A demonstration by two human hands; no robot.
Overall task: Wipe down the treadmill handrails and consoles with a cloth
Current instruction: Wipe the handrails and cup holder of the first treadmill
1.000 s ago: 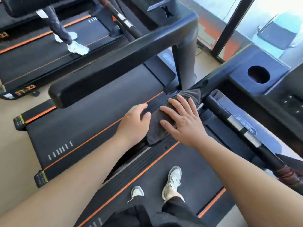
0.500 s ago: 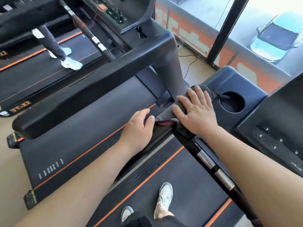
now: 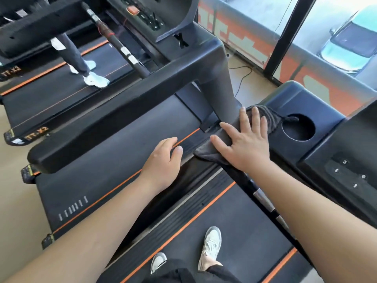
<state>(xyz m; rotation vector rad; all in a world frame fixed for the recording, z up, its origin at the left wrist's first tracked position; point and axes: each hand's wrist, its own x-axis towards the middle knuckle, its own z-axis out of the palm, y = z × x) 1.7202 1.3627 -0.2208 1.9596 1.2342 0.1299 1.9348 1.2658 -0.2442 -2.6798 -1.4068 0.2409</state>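
Shoes: a pale pair, seen nearest the camera on the black belt, well short of the cup holder.
Grip bar: dark with silver plates, run from below the cup holder towards the camera.
Left hand: fingers relaxed and slightly curved, nothing held; placed over the handrail, left of the cup holder; contact with the rail cannot be told.
Right hand: laid flat with fingers spread, pressed on the cloth, just beside the cup holder.
Cloth: dark grey, draped over the handrail; its far end is bunched against the cup holder's rim.
Cup holder: a round recess in the housing's corner.
Console: a dark button panel, right of the cup holder.
Neighbouring handrail: a broad black bar, left of the cup holder.
Second person: legs and white shoes, seen on a further treadmill, far left of the cup holder.
Car: pale, seen through the window, beyond the cup holder.
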